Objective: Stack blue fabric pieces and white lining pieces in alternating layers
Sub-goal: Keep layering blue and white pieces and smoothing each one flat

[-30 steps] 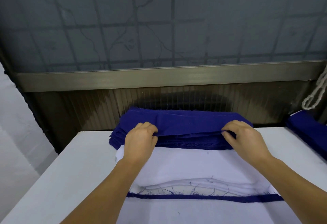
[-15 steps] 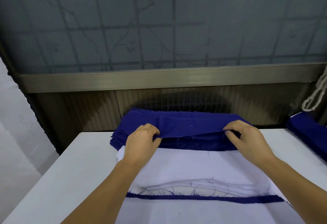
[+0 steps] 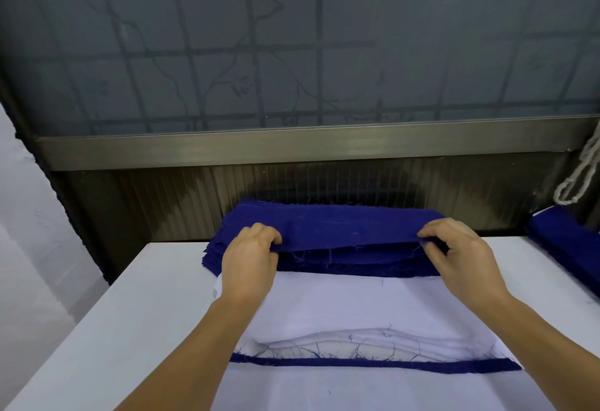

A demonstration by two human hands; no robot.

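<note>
1. Up at 12 o'clock on the table [image 3: 136, 306], the blue pile [image 3: 337, 259] lies against the far edge, its frayed near edge facing the person.
2. Both hands pinch the top blue piece [image 3: 341, 227] by its near edge: the left hand [image 3: 250, 259] at the 9 o'clock end, the right hand [image 3: 461, 258] at the 3 o'clock end, fingers curled over the cloth and thumbs under it.
3. That edge is lifted clear of the pile, with loose threads hanging from it.
4. Toward 6 o'clock from the pile lies the white lining [image 3: 341, 306], touching the pile's near edge; both forearms pass over it.
5. Closer still, a blue strip [image 3: 373, 366] shows under the lining's frayed near edge, with more white cloth below it.
6. Bare table runs from 7 to 9 o'clock out to the left edge; a narrower bare band sits at 3 o'clock.
7. At 3 o'clock a second blue stack [image 3: 565, 248] lies at the table's right edge, apart from the right hand.
8. Behind the far edge stands a ribbed dark panel [image 3: 324, 186] under a metal rail [image 3: 292, 147]; a white cord [image 3: 581, 176] hangs at 2 o'clock.
9. No brand, label or writing can be read.
</note>
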